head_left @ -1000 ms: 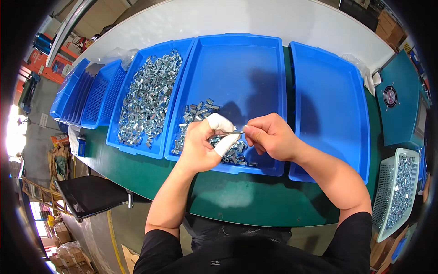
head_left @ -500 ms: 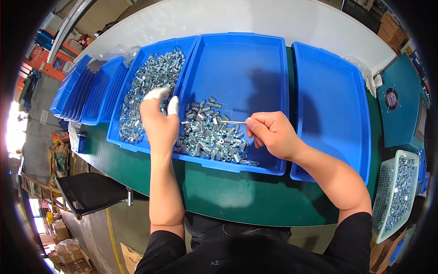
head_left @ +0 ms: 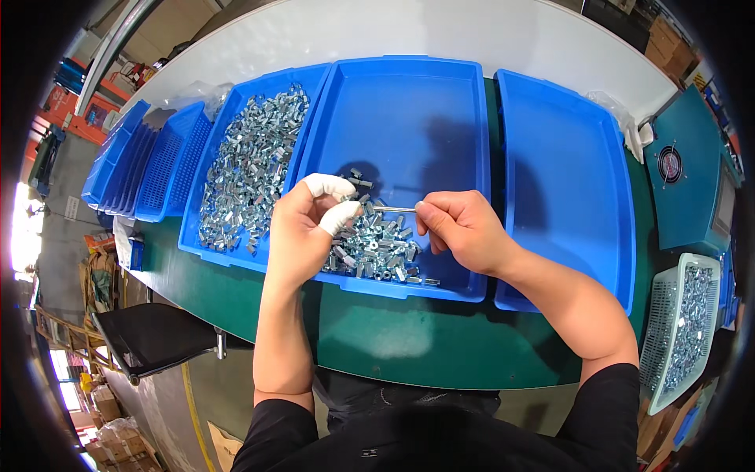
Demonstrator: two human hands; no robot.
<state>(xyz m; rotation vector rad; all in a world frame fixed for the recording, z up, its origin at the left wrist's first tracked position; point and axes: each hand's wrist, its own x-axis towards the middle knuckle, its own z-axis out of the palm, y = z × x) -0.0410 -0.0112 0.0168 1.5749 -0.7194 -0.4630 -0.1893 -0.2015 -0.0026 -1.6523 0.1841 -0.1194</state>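
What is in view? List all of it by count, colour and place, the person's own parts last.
Table: 1, green, before the person
Large trays: 3, blue, side by side on the table
Metal parts: too many to count, silver, in the left and middle trays
Rod: 1, silver, over the middle tray
Small baskets: several overlapping, blue, left
Mesh basket: 1, pale green, far right, holding small silver pieces
Machine: 1, teal, right
Panel: 1, white, behind the trays
Seat: 1, black, lower left
Cardboard boxes: several, brown, upper right and lower left
Sleeves: 2, black, bottom
Left hand: 1, white-covered fingertips, near the rod's left end
Right hand: 1, bare, its grip on the rod
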